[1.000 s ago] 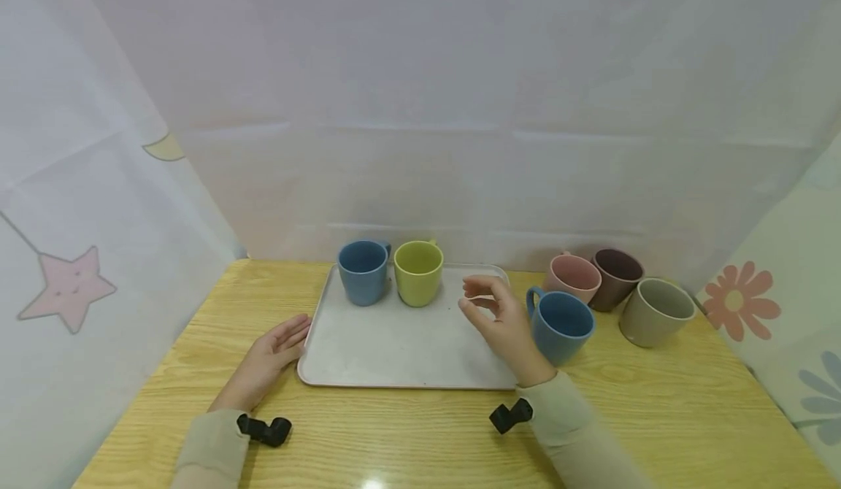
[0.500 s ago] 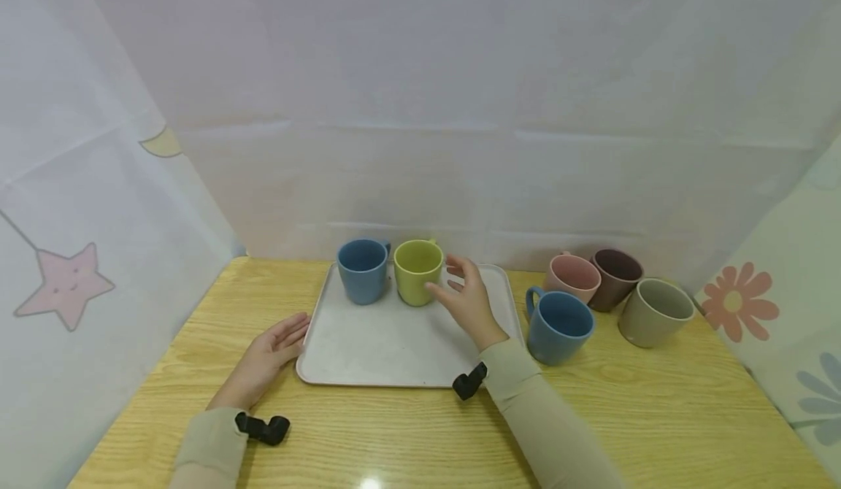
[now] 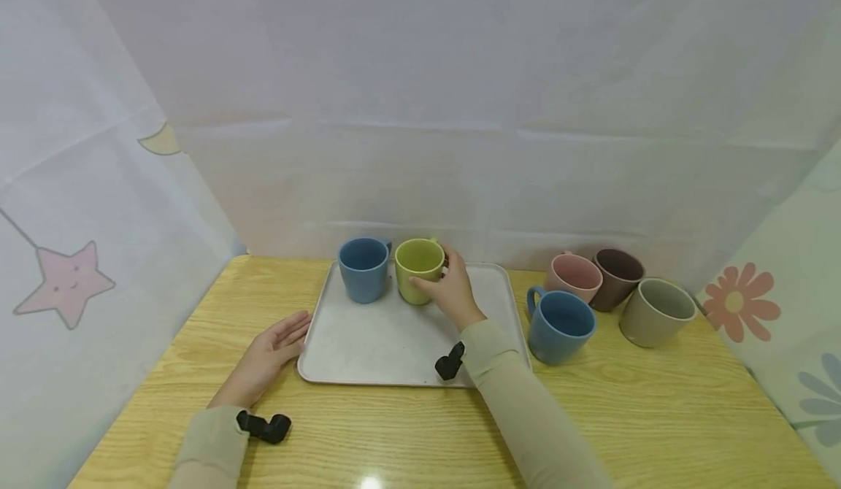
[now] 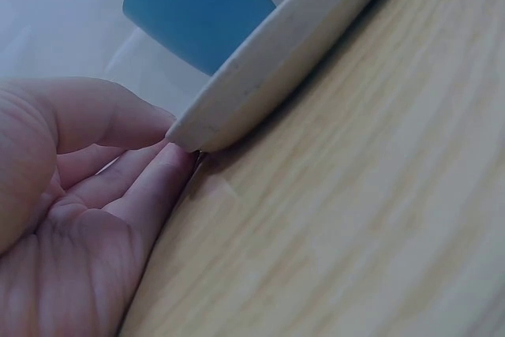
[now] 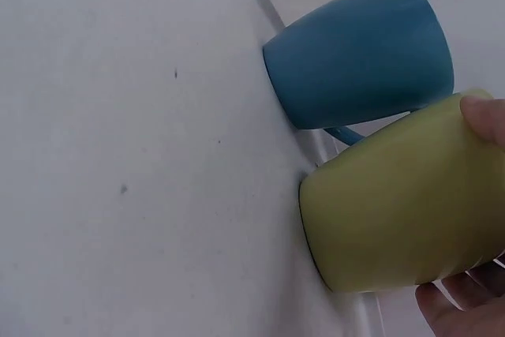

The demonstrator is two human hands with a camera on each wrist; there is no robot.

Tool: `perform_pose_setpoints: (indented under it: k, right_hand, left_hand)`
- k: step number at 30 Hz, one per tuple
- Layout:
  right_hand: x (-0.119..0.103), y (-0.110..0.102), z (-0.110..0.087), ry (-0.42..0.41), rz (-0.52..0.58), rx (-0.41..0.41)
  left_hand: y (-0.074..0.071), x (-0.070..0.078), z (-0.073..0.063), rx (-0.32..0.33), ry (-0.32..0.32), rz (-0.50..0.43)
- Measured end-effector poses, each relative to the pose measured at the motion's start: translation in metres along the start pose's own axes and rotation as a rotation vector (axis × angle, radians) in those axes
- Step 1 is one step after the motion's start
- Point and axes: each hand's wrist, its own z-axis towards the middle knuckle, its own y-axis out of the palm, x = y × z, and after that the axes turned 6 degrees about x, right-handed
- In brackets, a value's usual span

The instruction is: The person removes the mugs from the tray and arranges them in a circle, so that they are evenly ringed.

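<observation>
I am gripping the green mug (image 3: pixel 417 279) with my right hand (image 3: pixel 447 290), thumb on its near side and fingers curling round the far side by the handle. The mug is standing upright at the back of the tray (image 3: pixel 368 350), just ahead of my right palm. In the right wrist view my fingertip (image 5: pixel 485 118) is pressing against the mug's wall near the rim, and the mug's base is sitting on the tray.

Just beyond the green mug, on the side away from my right hand, a blue mug (image 3: pixel 363 269) is standing upright on the tray too, close beside it; I cannot tell whether the two are touching.

My left hand (image 3: pixel 266 358) is lying flat and relaxed on the bench (image 3: pixel 657 416), fingers straight, with the fingertips (image 4: pixel 170 165) touching the tray's near left corner. It is holding nothing.

To the outside of my right arm, off the tray, four more mugs are standing on the bench: a second blue mug (image 3: pixel 560 325) nearest my forearm, then a pink mug (image 3: pixel 574 276), a brown mug (image 3: pixel 616 277) and a grey mug (image 3: pixel 655 312) farthest out, the last three leaning in this view.
</observation>
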Motion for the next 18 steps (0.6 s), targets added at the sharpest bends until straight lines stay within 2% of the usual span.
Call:
perform_pose_setpoints:
  k: [9, 18]
  right_hand:
    - [0.002, 0.003, 0.002, 0.004, -0.010, 0.005]
    - [0.010, 0.003, -0.001, 0.004, 0.004, 0.076]
  left_hand:
    - [-0.001, 0.001, 0.002, 0.004, -0.002, 0.017]
    - [0.001, 0.000, 0.002, 0.003, -0.009, -0.010]
